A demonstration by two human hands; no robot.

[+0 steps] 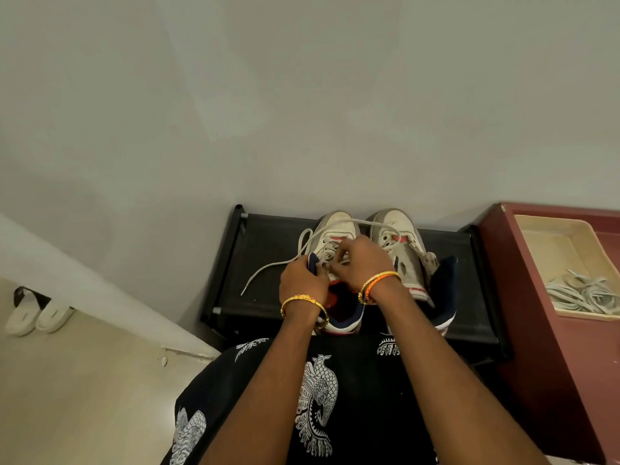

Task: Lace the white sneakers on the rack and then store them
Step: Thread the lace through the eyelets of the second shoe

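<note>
Two white sneakers stand side by side on the black rack [265, 239], toes toward the wall. Over the left sneaker [337, 226] both hands work at its eyelets. My left hand [303, 280] grips the sneaker's dark tongue edge. My right hand [364, 260] pinches the white lace [268, 268] at the eyelets. One lace end trails left across the rack top, and another loop runs over the toe toward the right sneaker [402, 239]. The eyelets themselves are hidden under my fingers.
A dark red cabinet [523, 297] stands right of the rack, with a cream tray [550, 236] on top holding several loose white laces [583, 293]. A pair of white slippers [37, 313] lies on the floor at far left. A plain wall rises behind the rack.
</note>
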